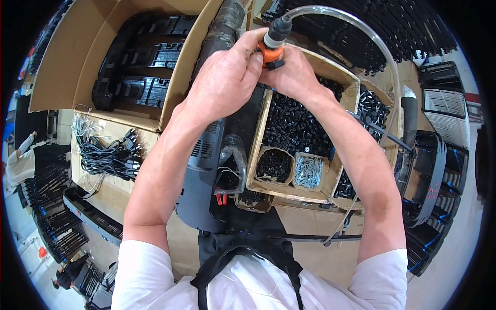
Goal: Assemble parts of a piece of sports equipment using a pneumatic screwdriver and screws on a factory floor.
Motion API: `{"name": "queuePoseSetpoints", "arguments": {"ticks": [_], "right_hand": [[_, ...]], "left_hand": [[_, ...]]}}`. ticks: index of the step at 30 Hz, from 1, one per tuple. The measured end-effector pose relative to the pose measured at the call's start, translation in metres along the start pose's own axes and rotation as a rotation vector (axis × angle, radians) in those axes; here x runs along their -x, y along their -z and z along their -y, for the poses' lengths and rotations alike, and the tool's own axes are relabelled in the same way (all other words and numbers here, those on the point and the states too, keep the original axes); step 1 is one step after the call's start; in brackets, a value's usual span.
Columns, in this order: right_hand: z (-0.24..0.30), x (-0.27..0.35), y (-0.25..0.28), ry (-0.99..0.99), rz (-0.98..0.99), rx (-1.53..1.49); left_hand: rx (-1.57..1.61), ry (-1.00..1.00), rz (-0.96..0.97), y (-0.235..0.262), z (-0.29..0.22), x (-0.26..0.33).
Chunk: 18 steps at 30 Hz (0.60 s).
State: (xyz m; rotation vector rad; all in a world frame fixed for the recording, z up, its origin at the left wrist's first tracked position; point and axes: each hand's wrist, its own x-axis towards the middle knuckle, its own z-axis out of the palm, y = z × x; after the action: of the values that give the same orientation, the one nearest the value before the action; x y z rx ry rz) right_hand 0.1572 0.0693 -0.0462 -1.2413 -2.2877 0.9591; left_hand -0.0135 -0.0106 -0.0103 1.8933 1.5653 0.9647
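cluttered workbench (315, 243), both hands, left hand (225, 77), right hand (292, 75), grip closed on orange-collared air tool (273, 44)

Cardboard boxes and a clear plastic bag around the bench, no screens or signs.
Large open brown carton (119, 62) upper left, black moulded parts stacked inside; flat brown box (111, 160) below it holding black cables; shallow cardboard tray (266, 119) centre right, two small open boxes inside, one (274, 165) of black bits, one (308, 171) of silver screws; clear bag (231, 165) just left of the tray.
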Motion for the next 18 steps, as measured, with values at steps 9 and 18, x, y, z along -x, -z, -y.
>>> {"name": "queuePoseSetpoints", "arguments": {"ticks": [9,18], "right_hand": [[0.006,0.000,0.011,-0.052,0.071,-0.196],[0.010,0.008,0.020,0.011,0.069,-0.248]], "left_hand": [[0.455,0.099,-0.110,-0.008,0.017,0.007],[-0.130,0.314,-0.073,-0.075,0.092,0.008]]}}
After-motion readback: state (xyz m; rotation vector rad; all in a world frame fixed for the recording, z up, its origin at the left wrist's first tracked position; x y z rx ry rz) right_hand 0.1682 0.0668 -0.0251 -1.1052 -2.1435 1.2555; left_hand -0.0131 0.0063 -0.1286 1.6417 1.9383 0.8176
